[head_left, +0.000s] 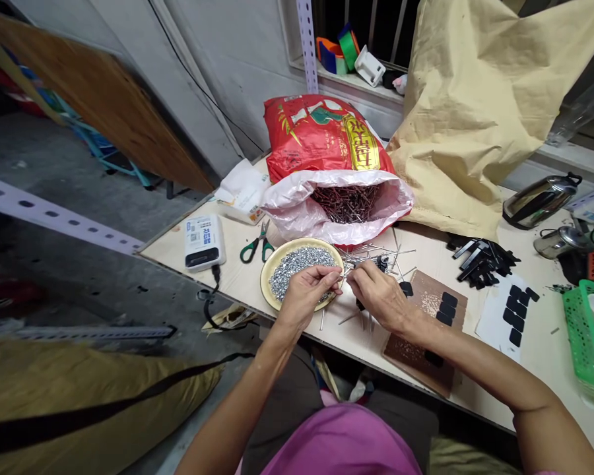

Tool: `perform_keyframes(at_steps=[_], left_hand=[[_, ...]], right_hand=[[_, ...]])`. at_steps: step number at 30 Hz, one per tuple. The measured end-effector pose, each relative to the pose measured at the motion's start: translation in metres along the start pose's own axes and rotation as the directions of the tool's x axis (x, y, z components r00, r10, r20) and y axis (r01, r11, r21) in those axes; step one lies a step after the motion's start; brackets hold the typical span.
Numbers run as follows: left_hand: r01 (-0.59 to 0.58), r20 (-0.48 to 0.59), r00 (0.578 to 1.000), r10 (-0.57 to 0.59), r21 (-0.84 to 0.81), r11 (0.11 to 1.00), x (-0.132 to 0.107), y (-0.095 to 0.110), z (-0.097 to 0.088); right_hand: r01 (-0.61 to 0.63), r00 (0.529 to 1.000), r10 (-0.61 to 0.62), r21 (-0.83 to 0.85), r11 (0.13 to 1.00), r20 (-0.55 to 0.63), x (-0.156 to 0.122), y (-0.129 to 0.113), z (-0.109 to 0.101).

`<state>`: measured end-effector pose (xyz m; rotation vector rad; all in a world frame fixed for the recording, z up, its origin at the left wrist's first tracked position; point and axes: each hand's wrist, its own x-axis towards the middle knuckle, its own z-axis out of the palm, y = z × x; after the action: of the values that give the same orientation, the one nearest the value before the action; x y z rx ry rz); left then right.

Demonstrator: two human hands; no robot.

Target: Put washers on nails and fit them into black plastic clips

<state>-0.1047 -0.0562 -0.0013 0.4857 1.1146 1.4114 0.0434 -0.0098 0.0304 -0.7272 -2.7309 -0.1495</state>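
"Where do the hands meet?"

"Over the desk (171, 247), at the right rim of the bowl (266, 280). The left hand (309, 290) overlaps that rim; the right hand (379, 297) is just beside it, to the right."

"And the fingers?"

"On both hands they're drawn in narrow, tip facing tip. Something thin may be pinched between them, but it's too small for me to tell."

"Which hand is nearer the metal bits (297, 260)?"

"The left. They fill the bowl, just left of and beneath its fingers. The right is nearer the loose rods (367, 251)."

"How do those lie?"

"Mostly on the far side of the right hand, crossing at mixed angles, several roughly left to right. One single rod (322, 319), on the near side of the bowl, points near to far."
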Motion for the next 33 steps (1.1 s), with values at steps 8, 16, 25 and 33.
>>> perform_keyframes(at_steps=[8,16,25,33], left_hand=[[0.026,-0.016,1.0,-0.026,-0.049,0.998,0.001,0.001,0.003],[0.045,-0.043,0.998,-0.048,-0.071,0.996,0.002,0.002,0.002],[0.04,-0.045,0.998,-0.042,-0.039,0.998,-0.001,0.005,0.003],[-0.006,-0.021,1.0,0.007,0.015,1.0,-0.002,0.001,0.001]], right_hand=[[-0.012,0.998,0.007,-0.078,0.997,-0.064,0.002,0.0,-0.001],[0.058,0.997,-0.048,-0.173,0.983,0.059,-0.004,0.008,-0.021],[-0.018,0.999,0.01,-0.233,0.972,-0.035,-0.004,0.006,-0.002],[0.002,0.997,0.01,-0.154,0.988,0.076,-0.003,0.005,-0.007]])
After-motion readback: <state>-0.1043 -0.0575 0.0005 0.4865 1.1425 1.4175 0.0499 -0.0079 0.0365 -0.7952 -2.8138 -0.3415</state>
